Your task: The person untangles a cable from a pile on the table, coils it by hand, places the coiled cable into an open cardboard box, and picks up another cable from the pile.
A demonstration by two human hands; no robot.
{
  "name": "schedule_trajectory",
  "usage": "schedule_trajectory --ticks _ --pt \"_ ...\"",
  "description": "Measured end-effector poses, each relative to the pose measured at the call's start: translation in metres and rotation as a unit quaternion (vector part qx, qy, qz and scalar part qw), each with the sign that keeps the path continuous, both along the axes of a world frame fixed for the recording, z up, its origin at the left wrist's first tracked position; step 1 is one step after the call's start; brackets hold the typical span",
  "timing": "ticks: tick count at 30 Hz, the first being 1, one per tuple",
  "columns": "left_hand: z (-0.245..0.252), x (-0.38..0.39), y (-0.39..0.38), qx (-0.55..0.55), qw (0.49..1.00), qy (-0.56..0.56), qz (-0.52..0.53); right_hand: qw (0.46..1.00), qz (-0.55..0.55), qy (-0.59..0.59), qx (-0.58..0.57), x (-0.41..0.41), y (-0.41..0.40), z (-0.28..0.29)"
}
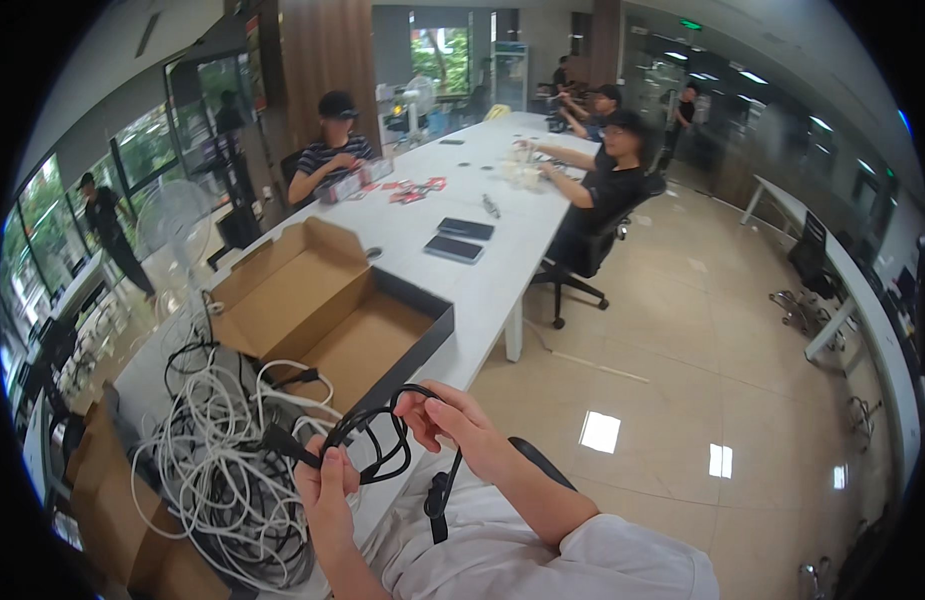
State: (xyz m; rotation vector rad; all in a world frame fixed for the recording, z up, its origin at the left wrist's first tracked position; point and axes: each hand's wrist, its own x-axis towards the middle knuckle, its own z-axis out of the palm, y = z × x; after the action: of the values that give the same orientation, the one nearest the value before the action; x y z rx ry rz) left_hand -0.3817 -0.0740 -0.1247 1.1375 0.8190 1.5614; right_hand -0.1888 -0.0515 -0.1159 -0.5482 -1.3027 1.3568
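Observation:
A looped black cable (368, 420) with a dark plug (282, 442) at one end is between my two hands. My left hand (331, 472) is closed around the loops, the plug sticking out on its left side. My right hand (440, 416) grips a strand of the same cable at the right, fingers curled. From it a length hangs down to a bunched end (436, 495) against my light shirt. Left of my hands lies a big tangle of white and black cables (222, 465). Beyond them, an open cardboard box (410, 360) shows its bare brown inside.
On the long white table (462, 289) lie two phones (458, 240) and red-and-white packets (413, 191). Co-workers sit at the left (335, 150) and right (612, 172) sides. Another cardboard box (117, 480) is at the lower left. An office chair (590, 270) stands beside the table.

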Motion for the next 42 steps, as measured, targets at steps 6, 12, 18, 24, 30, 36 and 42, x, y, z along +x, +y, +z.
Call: schedule_trajectory --ticks 6,12,18,24,30,36,42 --pt "0.007 0.026 0.013 0.007 0.999 -0.020 -0.045 0.992 0.043 0.117 -0.017 0.028 -0.012 0.012" --pt "0.005 0.031 0.022 -0.032 0.996 -0.084 -0.008 0.989 0.108 0.049 0.083 0.046 -0.017 0.014" --pt "0.001 0.012 0.012 -0.032 0.997 -0.045 0.053 0.959 0.109 -0.193 0.178 0.057 -0.007 0.031" --pt "-0.002 -0.010 -0.003 -0.042 0.989 -0.049 0.130 0.915 -0.064 -0.178 0.357 0.036 0.011 0.047" --pt "-0.006 -0.022 -0.012 -0.061 0.984 -0.050 0.162 0.852 -0.154 -0.174 0.469 0.007 0.016 0.061" --pt "-0.012 -0.014 -0.005 -0.098 0.984 -0.075 0.126 0.741 -0.338 -0.193 0.547 0.000 0.008 0.075" --pt "-0.023 0.022 0.006 -0.196 0.948 -0.194 -0.158 0.627 -0.459 -0.175 0.605 0.024 -0.010 0.076"
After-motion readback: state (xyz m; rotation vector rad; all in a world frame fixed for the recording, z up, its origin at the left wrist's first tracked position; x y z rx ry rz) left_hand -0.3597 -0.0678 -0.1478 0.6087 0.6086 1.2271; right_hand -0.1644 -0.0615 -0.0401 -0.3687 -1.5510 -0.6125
